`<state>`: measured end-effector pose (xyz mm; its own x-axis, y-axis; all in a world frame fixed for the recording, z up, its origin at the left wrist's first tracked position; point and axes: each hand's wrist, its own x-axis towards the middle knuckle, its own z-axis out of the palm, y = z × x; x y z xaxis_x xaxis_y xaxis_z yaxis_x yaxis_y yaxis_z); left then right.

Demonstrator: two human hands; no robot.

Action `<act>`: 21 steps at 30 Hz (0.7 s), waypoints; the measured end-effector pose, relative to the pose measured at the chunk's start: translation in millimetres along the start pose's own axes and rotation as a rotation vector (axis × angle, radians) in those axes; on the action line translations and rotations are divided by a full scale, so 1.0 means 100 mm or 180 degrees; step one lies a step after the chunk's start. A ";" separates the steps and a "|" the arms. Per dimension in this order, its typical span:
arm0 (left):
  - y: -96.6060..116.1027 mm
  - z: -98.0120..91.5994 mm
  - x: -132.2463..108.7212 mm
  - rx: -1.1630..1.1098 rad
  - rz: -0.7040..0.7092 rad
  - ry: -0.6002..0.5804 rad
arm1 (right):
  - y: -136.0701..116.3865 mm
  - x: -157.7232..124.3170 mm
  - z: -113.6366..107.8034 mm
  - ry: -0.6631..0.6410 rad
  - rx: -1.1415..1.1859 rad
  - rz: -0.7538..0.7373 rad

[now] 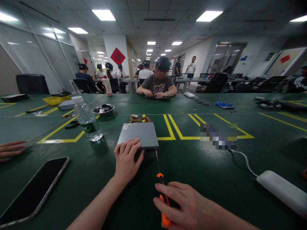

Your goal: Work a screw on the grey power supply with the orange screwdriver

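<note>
A grey metal power supply unit (141, 131) rests on the green table in front of me, with a bundle of coloured cables (141, 119) behind it. My left hand (127, 156) grips its near left side, fingers over the top and thumb at the near face. In my right hand (183, 203) is a screwdriver (160, 177) with an orange and black handle, held between fingers and thumb. Its thin shaft points away from me, and the tip reaches the lower right corner of the unit's near face. Whether the tip sits in a screw is too small to tell.
A water bottle (88, 123) and a metal bowl (103, 109) of small parts stand left. A phone (35, 188) lies near left, beside another person's hand (11, 150). A white device (283, 191) with a cable lies right. A person (158, 83) sits opposite.
</note>
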<state>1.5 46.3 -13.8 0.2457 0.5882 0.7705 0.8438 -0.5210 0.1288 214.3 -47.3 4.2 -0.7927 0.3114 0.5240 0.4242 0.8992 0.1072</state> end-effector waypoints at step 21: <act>-0.01 0.02 -0.01 -0.0019 -0.0020 0.0032 | -0.01 -0.03 0.09 0.0263 -0.0042 0.0031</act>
<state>1.3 47.2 -15.5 0.2355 0.5853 0.7759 0.8424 -0.5210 0.1373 212.5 -46.5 -4.9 -0.7499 0.2934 0.5929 0.4380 0.8919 0.1126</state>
